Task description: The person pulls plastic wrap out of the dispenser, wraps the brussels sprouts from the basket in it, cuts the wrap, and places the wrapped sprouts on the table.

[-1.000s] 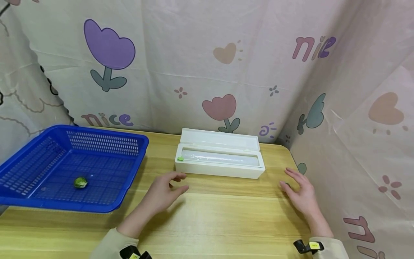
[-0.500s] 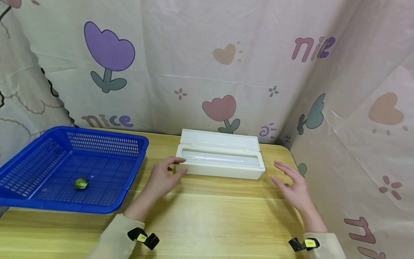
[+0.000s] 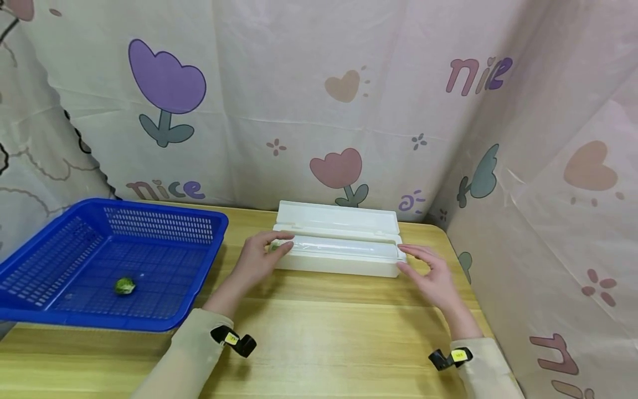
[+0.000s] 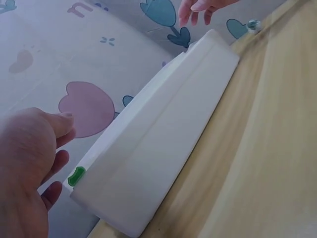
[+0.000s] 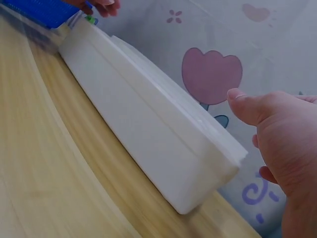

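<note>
A long white box (image 3: 344, 266) lies on the table with its lid (image 3: 339, 217) tipped back. Inside it is a clear, shiny roll of film (image 3: 344, 247), probably cling wrap. My left hand (image 3: 256, 260) is at the box's left end, thumb and fingers parted over the end of the roll. Close beside those fingers is a green tab (image 4: 77, 176) on the box edge. My right hand (image 3: 433, 277) reaches the right end, its fingertips overlapping the box corner. In both wrist views, the near hand's fingers are loosely bent with nothing between them.
A blue basket (image 3: 129, 324) stands at the left, holding a small green-and-white wrapped item (image 3: 124, 286). A patterned curtain (image 3: 259, 83) hangs behind and to the right of the wooden table (image 3: 319, 343). A small glassy thing (image 4: 253, 26) shows beyond the box.
Both hands have moved inward to the box: the left forward onto its left end, the right leftward to its right end. The box and basket stay in place.
</note>
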Available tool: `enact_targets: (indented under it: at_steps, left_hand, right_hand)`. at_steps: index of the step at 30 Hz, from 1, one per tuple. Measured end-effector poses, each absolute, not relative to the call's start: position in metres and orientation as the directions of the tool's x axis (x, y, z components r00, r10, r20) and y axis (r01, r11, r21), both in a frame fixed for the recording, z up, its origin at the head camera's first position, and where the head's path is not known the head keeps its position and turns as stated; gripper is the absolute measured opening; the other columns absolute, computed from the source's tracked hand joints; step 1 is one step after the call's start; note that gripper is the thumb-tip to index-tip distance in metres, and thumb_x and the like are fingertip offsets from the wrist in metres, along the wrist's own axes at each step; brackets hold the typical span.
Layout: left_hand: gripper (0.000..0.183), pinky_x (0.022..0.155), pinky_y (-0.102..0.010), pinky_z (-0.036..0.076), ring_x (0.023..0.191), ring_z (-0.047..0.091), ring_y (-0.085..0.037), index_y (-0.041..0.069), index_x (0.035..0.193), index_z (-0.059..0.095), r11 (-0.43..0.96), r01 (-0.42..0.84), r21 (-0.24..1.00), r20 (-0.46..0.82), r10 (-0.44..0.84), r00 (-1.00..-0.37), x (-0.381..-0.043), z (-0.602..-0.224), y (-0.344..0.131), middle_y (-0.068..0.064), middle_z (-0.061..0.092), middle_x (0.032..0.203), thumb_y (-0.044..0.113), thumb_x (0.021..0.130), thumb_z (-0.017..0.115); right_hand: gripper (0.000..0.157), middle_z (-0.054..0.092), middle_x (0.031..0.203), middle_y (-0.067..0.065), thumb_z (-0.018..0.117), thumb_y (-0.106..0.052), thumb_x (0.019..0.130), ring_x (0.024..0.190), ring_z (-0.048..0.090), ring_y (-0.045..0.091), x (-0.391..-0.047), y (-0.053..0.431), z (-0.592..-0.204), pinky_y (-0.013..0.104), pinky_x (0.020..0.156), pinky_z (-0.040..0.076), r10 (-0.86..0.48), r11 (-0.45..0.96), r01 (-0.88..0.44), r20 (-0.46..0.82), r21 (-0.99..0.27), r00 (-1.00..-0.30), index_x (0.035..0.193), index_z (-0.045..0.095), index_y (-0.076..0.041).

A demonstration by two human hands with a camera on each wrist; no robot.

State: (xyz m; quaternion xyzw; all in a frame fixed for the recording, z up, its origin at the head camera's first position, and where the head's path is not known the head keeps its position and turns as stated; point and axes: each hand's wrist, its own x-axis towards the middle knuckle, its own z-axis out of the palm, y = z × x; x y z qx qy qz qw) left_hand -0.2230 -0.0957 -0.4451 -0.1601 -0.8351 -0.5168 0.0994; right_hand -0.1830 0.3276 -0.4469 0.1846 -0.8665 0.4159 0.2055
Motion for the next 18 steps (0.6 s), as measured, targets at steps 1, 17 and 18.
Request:
enact_targets:
  at_steps: [1, 17, 18]
  left_hand:
    - [0.023, 0.109, -0.057, 0.045, 0.129, 0.060, -0.036, 0.014, 0.121, 0.080, 0.413, 0.370, 0.832, 0.330, 0.168, -0.929, -0.226, -0.445, -0.096, -0.008, 0.073, 0.127, 0.024, 0.101, 0.076]
    - [0.020, 0.094, -0.052, 0.023, 0.117, 0.058, -0.026, 0.019, 0.118, 0.082, 0.654, 0.426, 0.625, 0.244, 0.354, -0.903, -0.253, -0.448, -0.097, 0.001, 0.075, 0.118, 0.029, 0.104, 0.071]
    - [0.020, 0.093, -0.052, 0.023, 0.117, 0.057, -0.026, 0.019, 0.118, 0.082, 0.667, 0.428, 0.609, 0.238, 0.361, -0.902, -0.253, -0.447, -0.097, 0.001, 0.075, 0.117, 0.030, 0.105, 0.071]
  right_hand:
    - [0.039, 0.071, 0.133, 0.008, 0.084, -0.002, 0.091, 0.126, 0.059, 0.017, -0.185, 0.326, -0.448, 0.021, 0.109, 0.037, -0.152, 0.579, -0.487, 0.500, -0.655, -0.853, 0.129, 0.076, -0.008]
    - [0.025, 0.073, 0.129, 0.007, 0.077, -0.007, 0.097, 0.118, 0.056, 0.023, -0.216, 0.314, -0.459, 0.039, 0.103, 0.041, -0.262, 0.589, -0.518, 0.460, -0.620, -0.849, 0.122, 0.078, -0.005]
    - [0.024, 0.073, 0.129, 0.007, 0.077, -0.009, 0.098, 0.118, 0.056, 0.023, -0.218, 0.314, -0.460, 0.042, 0.102, 0.041, -0.267, 0.598, -0.512, 0.449, -0.616, -0.852, 0.122, 0.078, -0.006]
